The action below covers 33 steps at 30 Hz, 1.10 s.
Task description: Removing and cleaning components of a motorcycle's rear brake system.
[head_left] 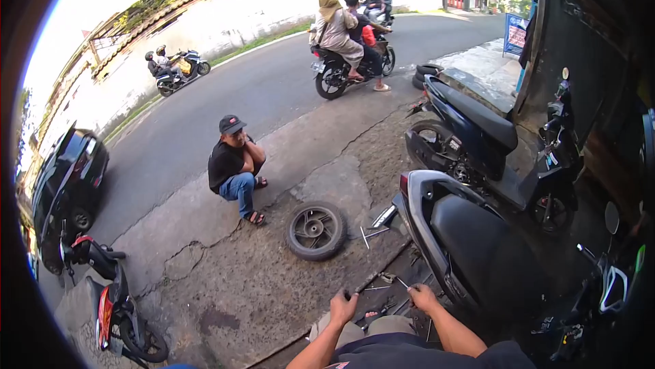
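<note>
My left hand [343, 306] is closed with its fingertips together at a small dark piece I cannot make out. To its right, my right hand [424, 297] grips a thin metal rod tool [402, 283], which points up and left. Just beyond that tip lies a small metal part [387, 277], dull and brownish; whether they touch is hard to tell. Farther off, a motorcycle wheel [314, 228] with tyre and dark spokes lies flat on the ground. Beside it are a metal wrench [364, 238] and a silver piece [384, 216].
A grey scooter [437, 232] stands close on my right, a dark blue scooter [471, 123] behind it. A person in a cap [235, 164] squats beyond the wheel. Left stands a red motorbike [109, 301]. Riders on a motorbike [341, 48] are on the road.
</note>
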Available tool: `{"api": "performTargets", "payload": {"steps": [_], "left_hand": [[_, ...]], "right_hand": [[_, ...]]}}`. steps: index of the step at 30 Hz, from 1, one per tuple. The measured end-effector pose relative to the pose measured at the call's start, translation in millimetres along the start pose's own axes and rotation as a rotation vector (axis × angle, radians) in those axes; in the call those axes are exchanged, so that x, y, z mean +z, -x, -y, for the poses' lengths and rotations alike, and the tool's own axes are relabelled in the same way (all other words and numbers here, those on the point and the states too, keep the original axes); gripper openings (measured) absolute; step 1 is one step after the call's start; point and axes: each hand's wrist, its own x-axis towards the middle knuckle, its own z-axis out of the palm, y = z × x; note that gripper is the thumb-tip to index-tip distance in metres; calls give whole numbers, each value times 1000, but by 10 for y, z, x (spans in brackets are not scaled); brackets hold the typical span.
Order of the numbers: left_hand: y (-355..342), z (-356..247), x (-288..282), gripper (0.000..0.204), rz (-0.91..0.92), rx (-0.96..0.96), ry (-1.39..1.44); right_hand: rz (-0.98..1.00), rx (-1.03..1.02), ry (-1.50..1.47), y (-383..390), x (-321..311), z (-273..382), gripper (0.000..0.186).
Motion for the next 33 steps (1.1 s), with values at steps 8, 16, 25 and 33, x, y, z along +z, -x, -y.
{"api": "performTargets", "payload": {"steps": [8, 16, 25, 33], "left_hand": [[-1471, -1448, 207, 37, 449, 752, 71], [-2399, -1185, 247, 33, 795, 1143, 25], [-2377, -517, 428, 36, 1441, 1032, -435], [-2831, 1022, 1901, 32, 1579, 955, -696]], "right_hand": [[-710, 272, -138, -345, 274, -1938, 39], [-1147, 552, -644, -308, 1559, -1554, 36], [-1396, 656, -1135, -341, 2749, -1001, 19], [-1396, 625, -673, -2002, 3035, -1606, 30]]}}
